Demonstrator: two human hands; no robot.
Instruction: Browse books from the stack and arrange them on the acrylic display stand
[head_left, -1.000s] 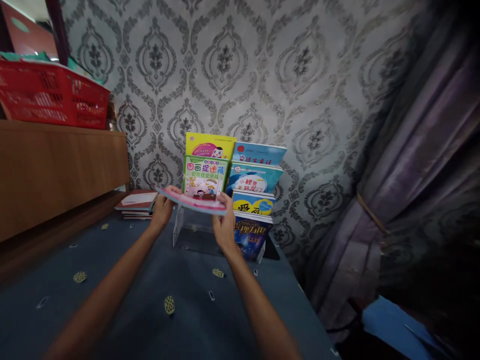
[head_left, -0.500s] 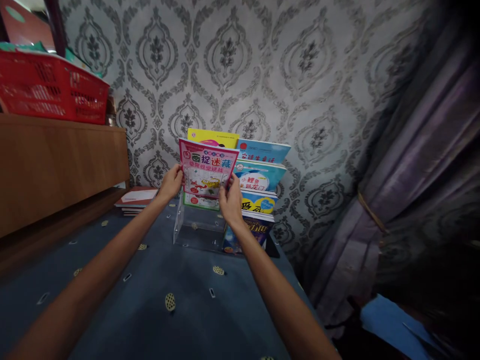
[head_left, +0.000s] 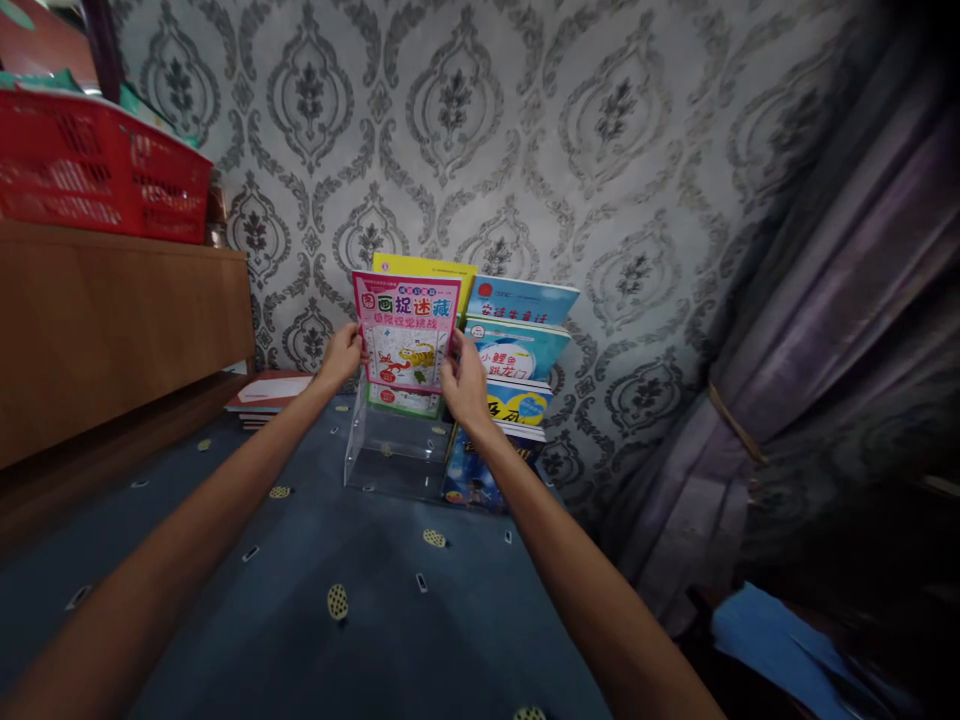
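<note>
A pink-bordered children's book stands nearly upright at the left side of a clear tiered book rack. My left hand grips its left edge, and my right hand has hold of the right edge. Behind it a yellow book rises above its top. The lower part of a green-edged book shows beneath it. On the rack's right side stand a light blue book, a teal book, a yellow-and-blue book and a dark blue book, partly behind my right forearm.
A low stack of books lies left of the rack on the dark blue patterned cloth. A red basket sits on a wooden cabinet at left. Patterned wallpaper backs the rack; a tied curtain hangs at right.
The pink-bordered book has shifted slightly left and straightened from its tilt, with both hands still on it. More of the dark blue book shows now.
</note>
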